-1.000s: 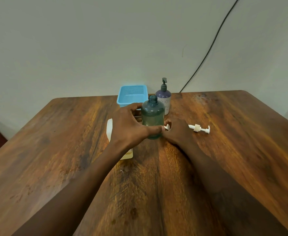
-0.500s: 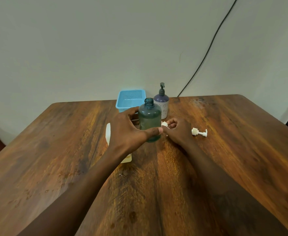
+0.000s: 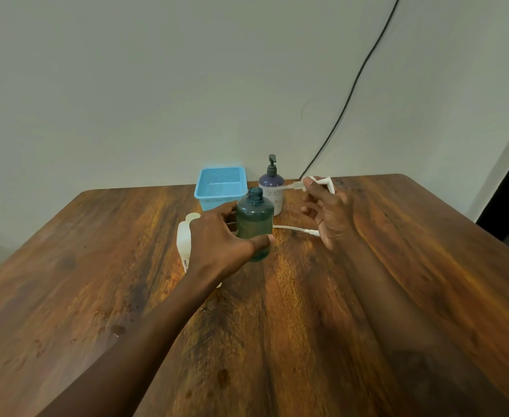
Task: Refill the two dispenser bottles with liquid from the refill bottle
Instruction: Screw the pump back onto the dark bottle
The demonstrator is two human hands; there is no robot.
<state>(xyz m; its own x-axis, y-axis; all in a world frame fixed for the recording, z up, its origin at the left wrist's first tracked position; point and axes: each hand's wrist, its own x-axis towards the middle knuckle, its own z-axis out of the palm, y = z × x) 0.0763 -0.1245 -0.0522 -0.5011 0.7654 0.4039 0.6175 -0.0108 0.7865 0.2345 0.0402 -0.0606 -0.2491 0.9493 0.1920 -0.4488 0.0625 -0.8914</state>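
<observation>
At frame centre the left hand (image 3: 220, 236) grips the open teal bottle (image 3: 254, 225) upright; right hand (image 3: 328, 212) pinches the white pump (image 3: 316, 183) just upper right, tube trailing toward the neck.

Teal translucent bottle (image 3: 254, 225); purple-topped dispenser (image 3: 271, 191) with white flowered base and dark pump; light blue mesh basket (image 3: 220, 188); white refill bottle (image 3: 184, 239); brown streaked worktop (image 3: 307, 311).

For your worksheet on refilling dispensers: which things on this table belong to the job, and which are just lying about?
Part of the job:
green bottle, open, held by the left hand
white pump in the right hand
purple dispenser
white refill bottle, lying flat

Lying about:
blue basket
black cable on the wall
</observation>
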